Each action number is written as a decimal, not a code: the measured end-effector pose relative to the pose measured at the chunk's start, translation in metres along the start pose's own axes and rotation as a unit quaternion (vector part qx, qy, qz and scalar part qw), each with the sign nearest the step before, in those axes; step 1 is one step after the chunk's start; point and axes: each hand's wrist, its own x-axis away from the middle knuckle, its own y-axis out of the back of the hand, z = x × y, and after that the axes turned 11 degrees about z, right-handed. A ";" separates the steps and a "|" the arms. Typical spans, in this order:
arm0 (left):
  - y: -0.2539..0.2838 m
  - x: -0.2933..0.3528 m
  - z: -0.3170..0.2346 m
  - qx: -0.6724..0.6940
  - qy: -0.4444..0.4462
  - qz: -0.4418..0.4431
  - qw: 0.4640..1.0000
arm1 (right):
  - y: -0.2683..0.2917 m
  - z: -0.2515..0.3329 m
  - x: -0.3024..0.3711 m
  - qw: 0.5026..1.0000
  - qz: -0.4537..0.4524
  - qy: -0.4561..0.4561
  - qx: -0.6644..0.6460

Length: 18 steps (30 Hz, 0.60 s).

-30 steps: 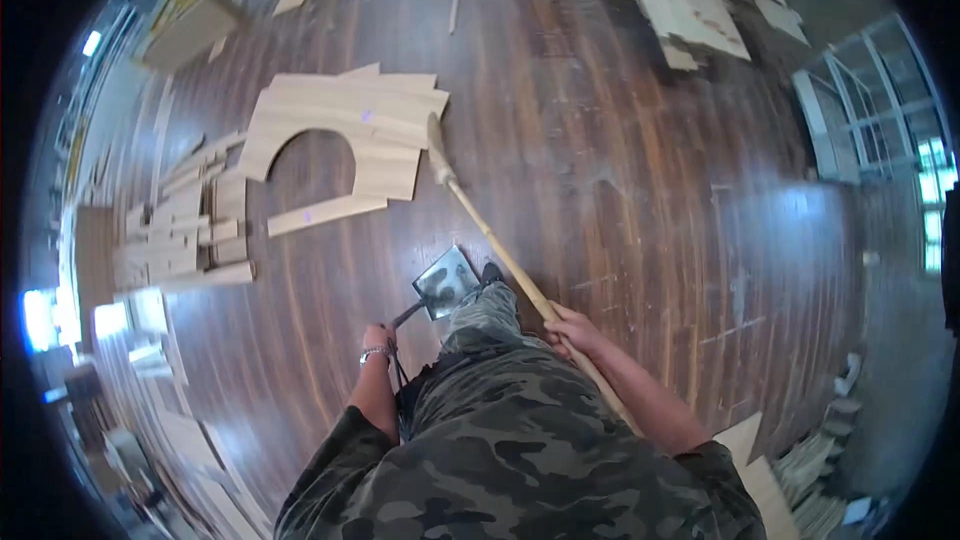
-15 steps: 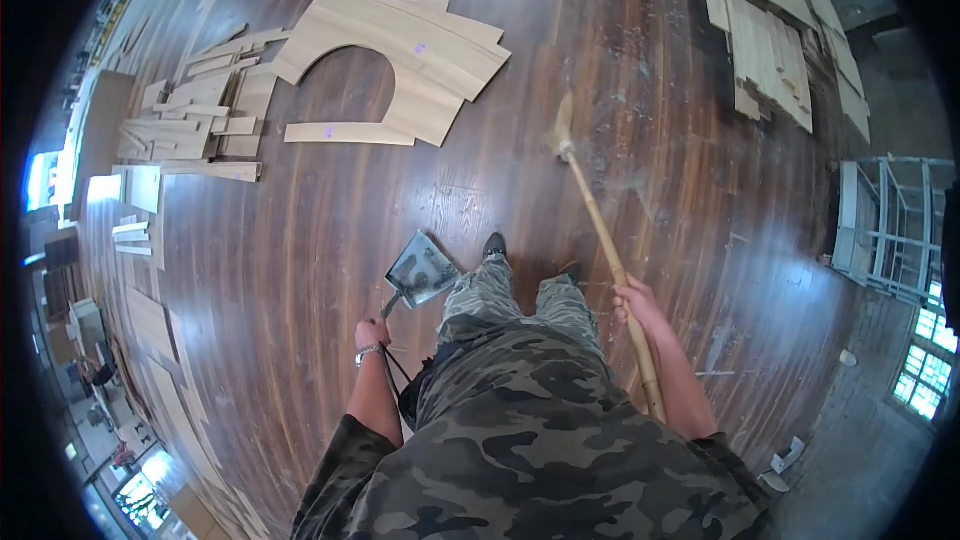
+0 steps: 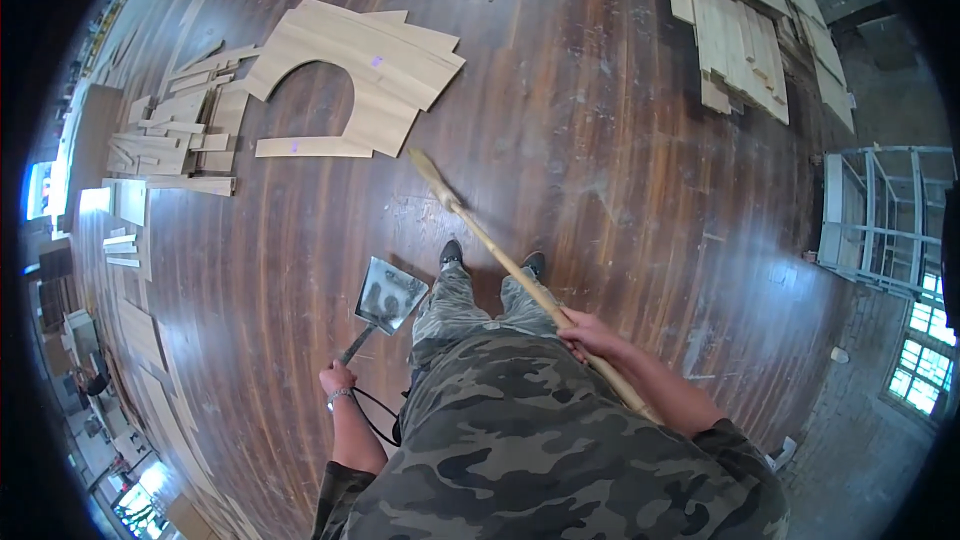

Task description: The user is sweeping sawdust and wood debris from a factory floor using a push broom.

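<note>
Right hand (image 3: 588,336) grips broom (image 3: 510,265), bristles (image 3: 426,172) forward-left of that grip; left hand (image 3: 338,377) grips handle (image 3: 358,342) of dustpan (image 3: 390,295), forward-right.

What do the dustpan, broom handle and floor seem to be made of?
Dustpan: probably metal, shiny grey with dark patches. Broom handle: likely wood or bamboo, pale yellow-brown, smooth-looking. Floor: apparently wooden boards, dark brown, grain-like streaks, glossy where light reflects.

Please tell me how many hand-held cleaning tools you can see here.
2: a grey dustpan in the left hand, and a long-handled broom in the right hand, its head slanting forward and left. Others may be hidden toward the picture's edges.
</note>
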 end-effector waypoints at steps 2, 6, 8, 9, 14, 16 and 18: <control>-0.015 0.017 -0.017 -0.001 -0.004 0.010 1.000 | 0.034 -0.018 0.016 1.000 0.003 -0.019 0.010; -0.022 0.034 -0.026 0.051 0.006 0.005 0.999 | 0.095 -0.015 0.052 0.993 -0.104 -0.019 0.047; -0.022 0.040 -0.013 0.051 0.000 -0.005 0.999 | 0.112 0.001 0.059 0.993 -0.120 0.000 0.007; -0.026 0.040 -0.014 0.050 -0.006 -0.007 0.999 | 0.123 0.015 0.058 0.989 -0.141 0.018 -0.035; -0.045 0.044 -0.051 0.084 0.001 0.011 0.996 | 0.175 0.036 0.052 0.964 -0.262 0.049 -0.003; -0.041 0.033 -0.048 0.090 0.015 0.022 0.996 | 0.174 0.048 0.060 0.967 -0.223 0.103 -0.073; -0.035 0.013 -0.054 0.112 0.012 0.021 0.993 | 0.154 0.051 0.064 0.965 -0.222 0.104 -0.090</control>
